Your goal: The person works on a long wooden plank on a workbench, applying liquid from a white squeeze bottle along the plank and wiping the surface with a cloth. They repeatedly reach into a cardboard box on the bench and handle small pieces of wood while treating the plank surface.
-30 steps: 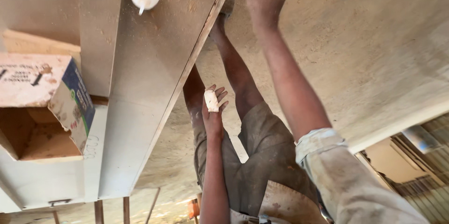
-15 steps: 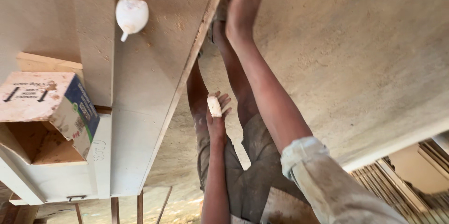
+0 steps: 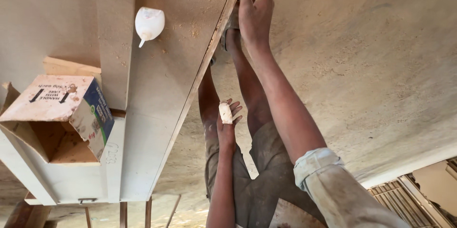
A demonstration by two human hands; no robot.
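right hand (image 3: 254, 11): top centre, fingers together, flat along panel edge (image 3: 209, 61), likely steadying it; fingertips cropped, can't tell if the grip closes
left hand (image 3: 227, 119): mid-frame, spread, empty, bandaged finger (image 3: 225, 112)
panel edge: touching right hand, well apart from left
glue bottle (image 3: 149, 23): lying on panel, upper left
cardboard box (image 3: 57, 113): open, left

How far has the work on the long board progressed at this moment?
Done: sawdust lies on the long board, so some cutting seems finished. In hand: the right hand rests at the board's edge; the left hand, one finger wrapped, is empty. Left: the white bottle lies untouched; more I cannot tell.
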